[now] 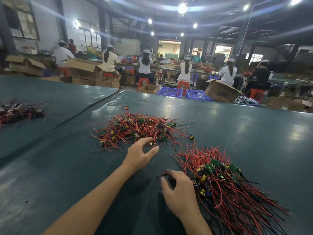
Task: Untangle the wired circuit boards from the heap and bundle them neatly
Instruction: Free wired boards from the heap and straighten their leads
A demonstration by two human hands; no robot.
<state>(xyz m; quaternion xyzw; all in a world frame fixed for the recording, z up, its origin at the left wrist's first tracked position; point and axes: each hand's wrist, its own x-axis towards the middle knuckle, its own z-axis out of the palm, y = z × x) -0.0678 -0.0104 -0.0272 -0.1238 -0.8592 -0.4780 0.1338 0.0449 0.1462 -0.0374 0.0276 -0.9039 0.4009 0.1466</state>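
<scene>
Desk (59,163): glossy dark-green sheet. Heap (140,128) mid-desk: thin red wires in a tangle, small green boards with yellow and blue cylinders. Left hand (140,154): fingers pinch one board (152,143) at the heap's near edge. Bundle (225,184) near right, wires combed roughly parallel. Right hand (179,190) at its left edge, fingers curled — grip cannot be told. Blue crates (169,91) beyond the desk, contents unclear.

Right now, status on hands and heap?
Left hand pinching a board at near edge of heap. Right hand gripping wires beside bundle. Nothing blocking.
</scene>
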